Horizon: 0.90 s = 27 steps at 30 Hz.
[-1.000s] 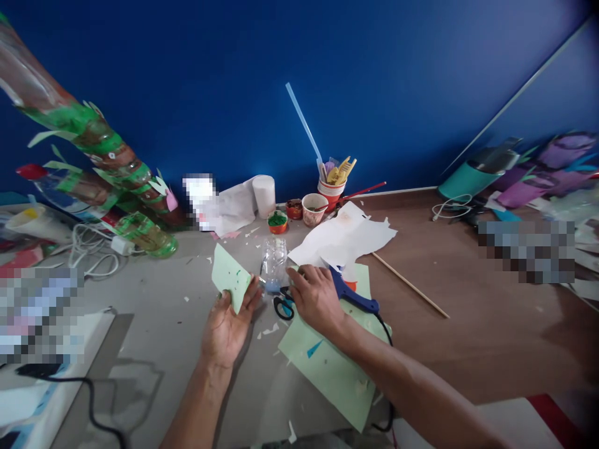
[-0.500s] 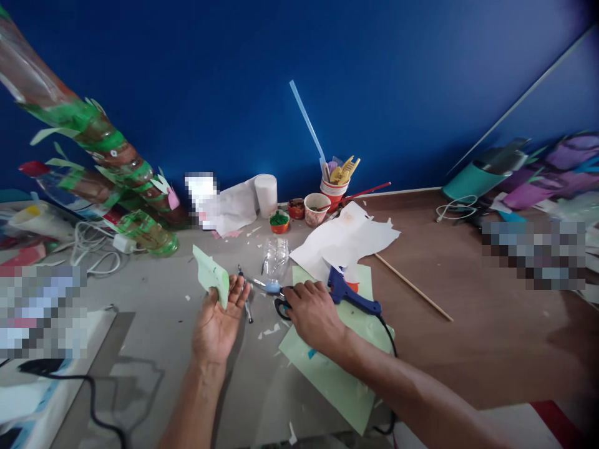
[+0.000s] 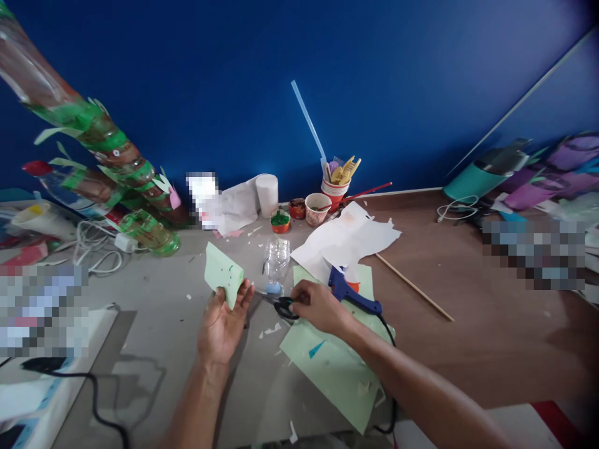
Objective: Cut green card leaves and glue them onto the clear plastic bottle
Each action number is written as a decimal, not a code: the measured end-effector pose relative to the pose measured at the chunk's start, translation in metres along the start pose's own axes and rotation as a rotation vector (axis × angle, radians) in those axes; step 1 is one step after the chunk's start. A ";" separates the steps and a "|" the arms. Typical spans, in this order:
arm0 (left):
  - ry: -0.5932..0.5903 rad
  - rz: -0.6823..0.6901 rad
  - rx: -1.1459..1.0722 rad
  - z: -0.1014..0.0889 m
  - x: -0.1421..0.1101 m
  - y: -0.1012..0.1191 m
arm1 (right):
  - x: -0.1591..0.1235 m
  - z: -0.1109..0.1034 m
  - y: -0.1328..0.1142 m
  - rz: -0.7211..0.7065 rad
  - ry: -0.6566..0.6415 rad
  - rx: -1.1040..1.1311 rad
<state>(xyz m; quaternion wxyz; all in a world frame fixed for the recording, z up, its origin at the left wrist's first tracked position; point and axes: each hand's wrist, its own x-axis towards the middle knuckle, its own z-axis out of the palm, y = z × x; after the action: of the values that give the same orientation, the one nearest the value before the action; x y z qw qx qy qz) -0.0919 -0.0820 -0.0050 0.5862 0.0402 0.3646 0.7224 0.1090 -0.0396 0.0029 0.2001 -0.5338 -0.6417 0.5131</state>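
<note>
My left hand [image 3: 222,327] pinches a folded piece of pale green paper [image 3: 221,274] with small dark marks on it, held above the grey table. My right hand [image 3: 322,307] has its fingers closed on the black handles of a pair of scissors [image 3: 284,308]. Their blades point left, toward the paper, and are apart from it. Just behind the scissors lies a clear plastic bottle piece [image 3: 277,259] with a blue cap. Under my right forearm are pale green sheets [image 3: 327,374], and a blue glue gun [image 3: 353,293] rests at their far end.
Torn white paper [image 3: 350,234] and a wooden stick [image 3: 414,287] lie to the right. Small paint pots [image 3: 280,222] and a cup of plastic cutlery [image 3: 335,187] stand by the blue wall. A painted bottle tower [image 3: 107,140] leans at left, near white cables [image 3: 91,246].
My left hand has moved slightly right with the green paper, which now shows more of its face. My right hand has shifted a little right with the scissors, its fingers more curled around the handles.
</note>
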 end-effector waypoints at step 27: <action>-0.167 -0.074 0.225 0.010 -0.021 -0.025 | -0.018 0.031 -0.010 0.174 -0.510 0.870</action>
<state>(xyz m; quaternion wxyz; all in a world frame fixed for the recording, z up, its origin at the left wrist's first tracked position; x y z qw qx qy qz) -0.0601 -0.0940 -0.0041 0.6324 0.1524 0.3944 0.6490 0.0854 -0.0689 0.0048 0.1977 -0.3103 -0.3503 0.8614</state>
